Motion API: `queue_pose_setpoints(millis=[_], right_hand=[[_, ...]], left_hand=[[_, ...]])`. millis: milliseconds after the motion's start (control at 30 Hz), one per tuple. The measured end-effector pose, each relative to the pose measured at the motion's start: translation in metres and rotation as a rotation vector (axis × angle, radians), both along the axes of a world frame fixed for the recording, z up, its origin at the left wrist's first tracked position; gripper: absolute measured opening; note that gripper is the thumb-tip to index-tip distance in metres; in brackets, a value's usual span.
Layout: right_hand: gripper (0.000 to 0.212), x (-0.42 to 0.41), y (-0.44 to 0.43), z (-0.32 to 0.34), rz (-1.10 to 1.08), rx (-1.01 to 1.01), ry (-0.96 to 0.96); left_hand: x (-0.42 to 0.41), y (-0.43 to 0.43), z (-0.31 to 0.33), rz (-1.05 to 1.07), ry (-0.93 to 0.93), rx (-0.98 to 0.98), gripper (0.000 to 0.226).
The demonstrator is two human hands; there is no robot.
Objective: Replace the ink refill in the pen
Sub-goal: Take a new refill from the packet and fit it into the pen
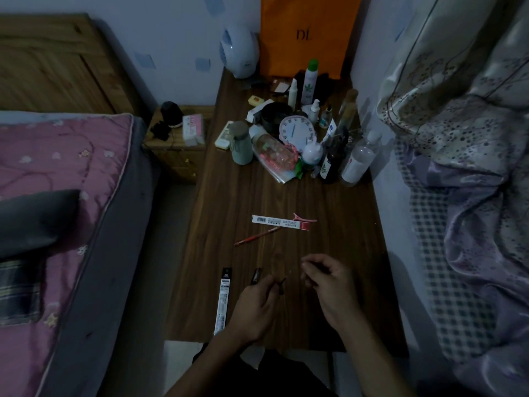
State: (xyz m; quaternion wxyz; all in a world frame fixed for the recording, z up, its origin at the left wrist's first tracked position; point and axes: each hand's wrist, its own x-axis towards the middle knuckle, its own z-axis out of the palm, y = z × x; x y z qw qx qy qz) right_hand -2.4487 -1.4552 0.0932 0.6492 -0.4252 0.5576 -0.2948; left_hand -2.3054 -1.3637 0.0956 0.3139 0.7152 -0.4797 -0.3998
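Dim bedroom, wooden table beside a pink bed: both hands work at the near edge.

Left hand curls its fingers round a dark pen; one dark end shows above the knuckles, another pokes toward the right hand just beside it. That hand's fingertips are drawn narrow, as if pinching, but it is too dim to tell what they hold, if anything. A black refill packet lies just left of the left hand, its long axis pointing away from the person, so that hand is nearer. Farther off lie a red pen, then a white refill packet beside a pink hair clip. Bottles and a clock crowd the far end, well clear.
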Motion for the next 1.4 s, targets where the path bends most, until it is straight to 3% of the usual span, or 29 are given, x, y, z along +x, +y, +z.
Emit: queue_pose_setpoints(millis=[433, 1067, 1400], right_hand=[[0.022, 0.012, 0.012, 0.019, 0.215, -0.123, 0.008], [0.019, 0.015, 0.021, 0.018, 0.222, -0.091, 0.012], [0.021, 0.021, 0.021, 0.018, 0.238, -0.052, 0.025]], left_hand=[[0.010, 0.020, 0.033, -0.008, -0.033, -0.106, 0.023], [0.010, 0.025, 0.036, -0.003, -0.019, -0.166, 0.025], [0.009, 0.025, 0.024, 0.081, 0.158, -0.065, 0.028]])
